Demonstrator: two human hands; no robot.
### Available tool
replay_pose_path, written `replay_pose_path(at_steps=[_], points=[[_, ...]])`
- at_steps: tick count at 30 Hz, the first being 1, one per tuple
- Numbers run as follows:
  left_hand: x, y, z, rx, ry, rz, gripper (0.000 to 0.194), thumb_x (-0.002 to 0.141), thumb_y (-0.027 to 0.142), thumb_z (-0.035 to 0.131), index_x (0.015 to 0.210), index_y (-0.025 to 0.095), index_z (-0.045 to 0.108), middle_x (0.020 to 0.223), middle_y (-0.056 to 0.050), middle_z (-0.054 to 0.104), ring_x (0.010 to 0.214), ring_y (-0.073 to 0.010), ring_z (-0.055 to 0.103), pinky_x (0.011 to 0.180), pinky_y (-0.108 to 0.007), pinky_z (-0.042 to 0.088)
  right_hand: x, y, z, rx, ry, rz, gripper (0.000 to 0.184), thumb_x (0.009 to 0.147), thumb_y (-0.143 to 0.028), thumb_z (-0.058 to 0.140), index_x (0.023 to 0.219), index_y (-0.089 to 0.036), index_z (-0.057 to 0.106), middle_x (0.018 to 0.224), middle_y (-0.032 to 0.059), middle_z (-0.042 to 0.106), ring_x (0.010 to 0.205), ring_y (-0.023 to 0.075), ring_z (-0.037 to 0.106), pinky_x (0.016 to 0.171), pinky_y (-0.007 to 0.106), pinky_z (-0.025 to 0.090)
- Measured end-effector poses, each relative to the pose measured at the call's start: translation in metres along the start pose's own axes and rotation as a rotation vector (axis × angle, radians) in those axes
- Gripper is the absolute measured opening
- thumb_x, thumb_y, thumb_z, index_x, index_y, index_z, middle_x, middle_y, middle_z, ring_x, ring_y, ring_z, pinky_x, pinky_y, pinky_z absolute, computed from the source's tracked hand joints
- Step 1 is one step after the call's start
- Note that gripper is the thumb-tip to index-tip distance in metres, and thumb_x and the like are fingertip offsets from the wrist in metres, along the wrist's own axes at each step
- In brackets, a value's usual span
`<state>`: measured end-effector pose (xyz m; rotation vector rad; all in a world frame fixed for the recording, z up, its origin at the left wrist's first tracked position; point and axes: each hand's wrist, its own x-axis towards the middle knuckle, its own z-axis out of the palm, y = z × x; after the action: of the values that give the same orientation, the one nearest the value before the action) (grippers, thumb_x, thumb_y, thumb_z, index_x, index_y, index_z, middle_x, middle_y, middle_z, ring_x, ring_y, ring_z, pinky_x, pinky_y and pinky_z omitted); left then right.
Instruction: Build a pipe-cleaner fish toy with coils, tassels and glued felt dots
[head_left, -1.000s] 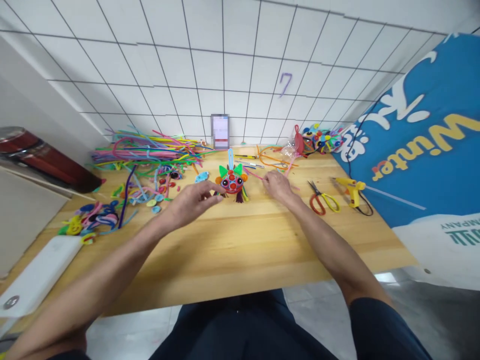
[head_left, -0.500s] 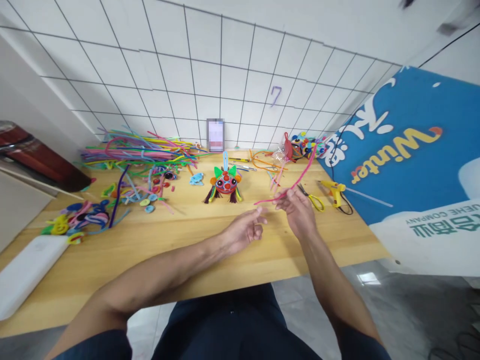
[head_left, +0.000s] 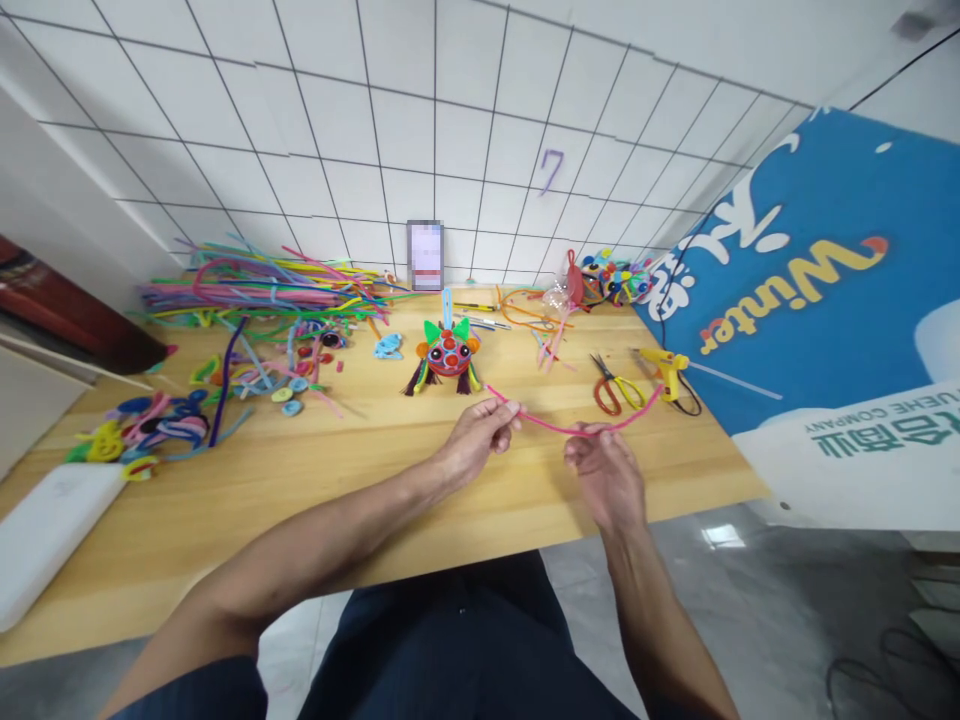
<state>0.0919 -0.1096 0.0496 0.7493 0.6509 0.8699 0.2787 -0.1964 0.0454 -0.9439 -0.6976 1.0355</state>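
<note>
A pink pipe cleaner (head_left: 553, 428) curves between my hands in a shallow arc above the table. My left hand (head_left: 480, 435) pinches it near its left end, and a short tip sticks out past the thumb. Farther right, my right hand (head_left: 606, 468) is closed on the same strand between thumb and fingers, with the free end bending up toward the glue gun. Beyond my left hand sits a colourful animal-face ornament (head_left: 448, 354) with green ears, orange side balls, dark tassels and a pale blue loop on top.
Scissors (head_left: 618, 388) and a yellow glue gun (head_left: 667, 368) lie at the right. Bundled pipe cleaners (head_left: 262, 293) and loose buttons (head_left: 291, 400) cover the left side. A phone (head_left: 426, 256) leans on the wall. A white box-like object (head_left: 52, 540) lies at the near left edge.
My left hand has closed on the pipe cleaner's left end. My right hand has moved down and slightly right, uncovering the scissors. The strand now hangs in an arc between both hands.
</note>
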Motion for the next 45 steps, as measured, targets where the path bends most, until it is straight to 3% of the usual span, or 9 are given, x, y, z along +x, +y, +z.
replay_pose_path(at_steps=[6, 13, 20, 25, 36, 41, 45], points=[[0.002, 0.001, -0.002, -0.008, 0.029, 0.062, 0.044, 0.071, 0.051, 0.09, 0.083, 0.014, 0.07, 0.077, -0.001, 0.07, 0.045, -0.0033, 0.045, 0.045, -0.022, 0.027, 0.002, -0.013, -0.018, 0.12, 0.179, -0.135, 0.026, 0.079, -0.049, 0.086, 0.086, -0.027, 0.074, 0.086, -0.0021, 0.075, 0.067, 0.0103, 0.067, 0.057, 0.022, 0.054], [0.002, -0.003, -0.004, 0.033, 0.035, 0.093, 0.044, 0.072, 0.053, 0.088, 0.086, 0.015, 0.071, 0.083, -0.002, 0.073, 0.047, -0.0039, 0.045, 0.046, -0.022, 0.03, -0.005, -0.008, -0.038, 0.136, 0.273, -0.117, 0.025, 0.08, -0.045, 0.085, 0.083, -0.025, 0.07, 0.079, -0.0037, 0.071, 0.065, 0.0098, 0.065, 0.056, 0.022, 0.055], [0.001, -0.004, -0.009, 0.2, 0.036, 0.14, 0.045, 0.079, 0.058, 0.08, 0.074, 0.015, 0.068, 0.072, -0.002, 0.069, 0.045, -0.005, 0.046, 0.045, -0.023, 0.03, 0.015, -0.015, -0.043, 0.169, 0.346, -0.145, 0.026, 0.081, -0.042, 0.085, 0.084, -0.022, 0.07, 0.08, -0.0043, 0.074, 0.065, 0.0067, 0.066, 0.056, 0.017, 0.053], [0.003, -0.003, -0.012, 0.166, 0.071, 0.134, 0.044, 0.079, 0.055, 0.08, 0.069, 0.016, 0.064, 0.064, 0.0, 0.063, 0.042, -0.005, 0.044, 0.044, -0.023, 0.028, 0.023, -0.02, -0.043, 0.124, 0.374, -0.193, 0.024, 0.083, -0.042, 0.083, 0.085, -0.021, 0.071, 0.081, -0.0036, 0.074, 0.064, 0.0062, 0.066, 0.055, 0.016, 0.054], [0.004, -0.008, -0.012, 0.033, 0.081, 0.016, 0.038, 0.075, 0.049, 0.08, 0.075, 0.015, 0.065, 0.066, 0.0, 0.065, 0.04, -0.006, 0.045, 0.041, -0.023, 0.028, 0.034, -0.034, -0.053, 0.122, 0.447, -0.253, 0.02, 0.086, -0.038, 0.079, 0.088, -0.02, 0.071, 0.077, -0.0048, 0.073, 0.061, 0.0063, 0.066, 0.053, 0.016, 0.051], [0.004, -0.007, -0.012, 0.011, 0.064, -0.041, 0.032, 0.078, 0.044, 0.078, 0.077, 0.015, 0.064, 0.067, 0.0, 0.066, 0.04, -0.0068, 0.047, 0.041, -0.023, 0.028, 0.036, -0.036, -0.052, 0.123, 0.442, -0.269, 0.023, 0.081, -0.037, 0.083, 0.088, -0.018, 0.071, 0.075, -0.0038, 0.072, 0.061, 0.0067, 0.066, 0.052, 0.016, 0.051], [0.005, -0.01, -0.014, 0.019, 0.049, 0.001, 0.032, 0.076, 0.044, 0.079, 0.078, 0.017, 0.063, 0.069, 0.0, 0.067, 0.04, -0.0063, 0.047, 0.04, -0.022, 0.03, 0.037, -0.039, -0.051, 0.1, 0.424, -0.283, 0.024, 0.078, -0.036, 0.084, 0.089, -0.019, 0.072, 0.076, -0.0037, 0.072, 0.061, 0.0068, 0.065, 0.052, 0.017, 0.051]])
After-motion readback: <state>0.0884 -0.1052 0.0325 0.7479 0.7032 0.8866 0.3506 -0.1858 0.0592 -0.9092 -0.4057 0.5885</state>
